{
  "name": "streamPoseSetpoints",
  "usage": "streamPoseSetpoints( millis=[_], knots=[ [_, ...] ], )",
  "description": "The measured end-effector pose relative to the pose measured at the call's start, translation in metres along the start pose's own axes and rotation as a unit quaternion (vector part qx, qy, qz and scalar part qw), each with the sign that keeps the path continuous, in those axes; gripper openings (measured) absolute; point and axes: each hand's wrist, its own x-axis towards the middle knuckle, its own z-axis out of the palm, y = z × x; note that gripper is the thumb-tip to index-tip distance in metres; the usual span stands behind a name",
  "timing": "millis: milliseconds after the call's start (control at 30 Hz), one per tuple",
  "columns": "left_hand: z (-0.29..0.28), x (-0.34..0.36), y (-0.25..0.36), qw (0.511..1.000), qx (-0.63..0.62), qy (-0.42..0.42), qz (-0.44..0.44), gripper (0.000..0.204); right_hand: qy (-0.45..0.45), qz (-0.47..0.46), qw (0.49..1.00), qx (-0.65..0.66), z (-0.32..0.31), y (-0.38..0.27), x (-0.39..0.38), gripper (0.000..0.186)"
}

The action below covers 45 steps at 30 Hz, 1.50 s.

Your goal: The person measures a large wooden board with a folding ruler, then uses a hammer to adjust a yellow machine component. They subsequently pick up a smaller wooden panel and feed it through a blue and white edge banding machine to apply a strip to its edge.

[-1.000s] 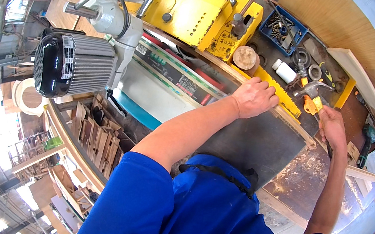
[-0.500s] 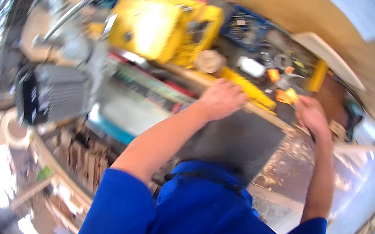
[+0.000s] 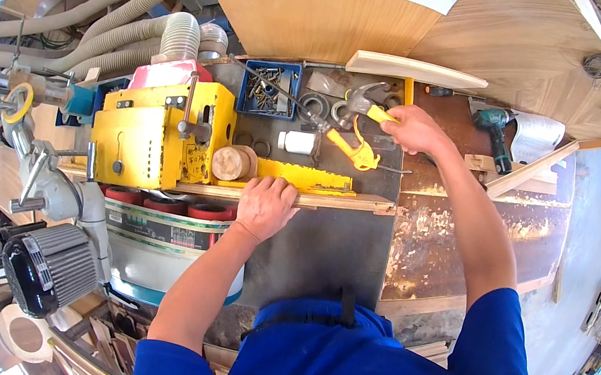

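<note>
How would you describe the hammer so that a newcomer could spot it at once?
Start at the yellow machine housing left of centre and move right, past the white bottle. Slightly higher, the right hand grips the hammer by its yellow handle. Unlike the orange-yellow tool below it, it has a metal claw head.

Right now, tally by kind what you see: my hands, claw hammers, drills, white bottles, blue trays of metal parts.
Left hand and right hand: 2
Claw hammer, held in the right hand: 1
Drill: 1
White bottle: 1
Blue tray of metal parts: 1
Total: 6
</note>
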Motion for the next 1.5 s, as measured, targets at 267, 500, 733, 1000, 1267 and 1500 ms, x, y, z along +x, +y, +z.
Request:
streamPoseSetpoints(
  millis=[267, 500, 733, 1000, 1267, 1500],
  knots=[
    [0.004, -0.006, -0.003, 1.0, 0.008, 0.005, 0.004, 0.032, 0.035, -0.109, 0.96, -0.255, 0.011, -0.002, 0.063, 0.026],
    [0.012, -0.012, -0.007, 0.999, -0.016, 0.035, 0.016, 0.028, 0.209, -0.258, 0.9, -0.281, 0.036, -0.051, 0.033, 0.025],
    [0.001, -0.012, -0.002, 1.0, 0.01, 0.016, 0.013, 0.03, 0.167, -0.611, 0.717, -0.29, 0.094, -0.226, 0.014, 0.068],
    [0.0, -0.011, -0.001, 0.999, 0.004, 0.026, 0.023, 0.032, 0.115, -0.612, 0.689, -0.37, 0.12, -0.258, 0.042, 0.05],
    [-0.001, -0.015, 0.0, 0.999, 0.006, 0.028, 0.016, 0.032, 0.058, -0.525, 0.722, -0.446, 0.12, -0.276, 0.031, 0.055],
    [-0.008, -0.012, 0.0, 0.999, 0.002, 0.024, 0.028, 0.032, 0.126, -0.447, 0.797, -0.385, 0.136, -0.256, 0.018, 0.057]
  ],
)
